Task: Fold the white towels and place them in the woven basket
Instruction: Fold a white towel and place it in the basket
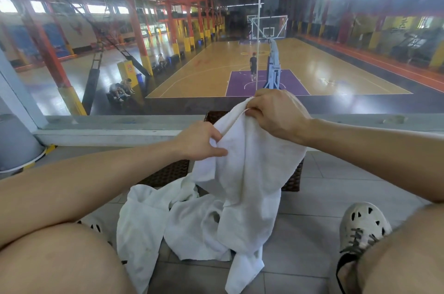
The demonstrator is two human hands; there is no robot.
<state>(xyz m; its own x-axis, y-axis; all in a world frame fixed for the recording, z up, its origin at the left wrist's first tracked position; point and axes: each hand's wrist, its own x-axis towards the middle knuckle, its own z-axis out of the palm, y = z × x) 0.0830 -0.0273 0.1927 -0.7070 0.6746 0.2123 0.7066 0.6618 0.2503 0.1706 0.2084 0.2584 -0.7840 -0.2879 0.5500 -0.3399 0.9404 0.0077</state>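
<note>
right, counting two bare hands, both up on one white towel (254, 173). gripping its bunched top edge with the right hand (276, 113), fingers curled tight round the corded hem. pinching a side fold lower down with the left hand (199, 141), thumb and fingers closed on the cloth. hanging long and rumpled between the knees, that towel, not folded at all: thick, soft terry, plain white, draped down in front of the one woven basket (168, 173) and trailing onto the tiled floor (312, 197). now the basket: dark brown, tight wicker weave, boxy, standing on the tiles by the sill of the window glass (96, 53), mostly hidden behind the cloth. spotting a loose heap of white towels (153, 221) on the tiles just in front of the basket, at least two, too tangled to count for sure, crumpled and creased, one end lying up against the basket's front. noting two pale shoes with cut-out holes, the right shoe (362, 224) with grey laces, the left shoe (93, 226) barely peeking past the thigh. beyond the glass, one basketball court (216, 72), glossy wood with a purple key, and one padded hoop stand (274, 70) rising from it.
</note>
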